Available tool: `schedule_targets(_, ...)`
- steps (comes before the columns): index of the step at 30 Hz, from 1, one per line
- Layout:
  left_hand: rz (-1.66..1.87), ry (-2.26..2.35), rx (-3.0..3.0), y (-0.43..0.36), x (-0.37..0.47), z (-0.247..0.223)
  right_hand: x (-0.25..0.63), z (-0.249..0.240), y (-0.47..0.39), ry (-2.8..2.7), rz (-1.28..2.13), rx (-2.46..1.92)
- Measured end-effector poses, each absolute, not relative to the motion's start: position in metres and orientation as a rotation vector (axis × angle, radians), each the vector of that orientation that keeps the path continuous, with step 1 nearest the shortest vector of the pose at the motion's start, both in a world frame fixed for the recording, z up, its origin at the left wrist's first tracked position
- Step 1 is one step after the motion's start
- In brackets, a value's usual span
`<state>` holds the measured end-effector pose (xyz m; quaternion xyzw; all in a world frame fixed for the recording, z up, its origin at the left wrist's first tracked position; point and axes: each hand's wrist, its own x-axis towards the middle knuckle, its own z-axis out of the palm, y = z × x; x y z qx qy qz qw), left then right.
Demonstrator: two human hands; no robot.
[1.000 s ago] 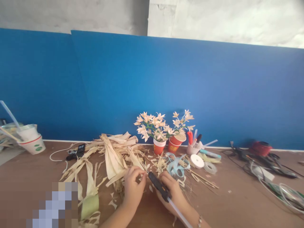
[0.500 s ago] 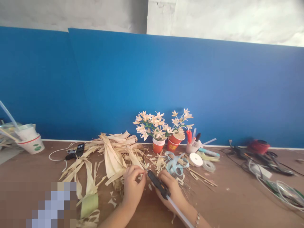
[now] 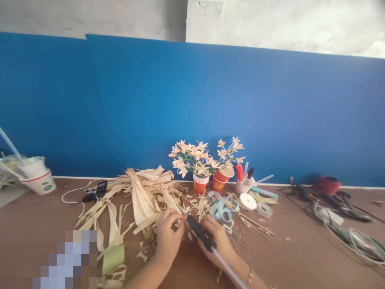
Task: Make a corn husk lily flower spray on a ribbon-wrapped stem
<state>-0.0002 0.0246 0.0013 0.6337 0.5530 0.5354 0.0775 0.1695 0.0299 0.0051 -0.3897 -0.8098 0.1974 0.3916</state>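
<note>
Black glue gun [image 3: 201,233] fills the right hand [image 3: 219,240]; the left hand [image 3: 169,233] pinches something too small to tell.

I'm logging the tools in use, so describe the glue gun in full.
The glue gun is dark, apparently plastic, with a small orange mark on its body. A pale, translucent stick extends from its back end toward the lower edge of the picture. The right hand grips it, hiding its handle. It slants, nose up and leftward in the picture, beside the left hand's fingertips. Whether its tip touches anything is too small to tell.
</note>
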Motion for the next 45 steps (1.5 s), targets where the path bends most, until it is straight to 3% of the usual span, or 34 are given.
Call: schedule_targets(45, 1.621, 1.629, 1.927, 0.0252, -0.0005, -0.0026, 0.1723, 0.003, 0.0312, -2.083, 0.517, -0.979)
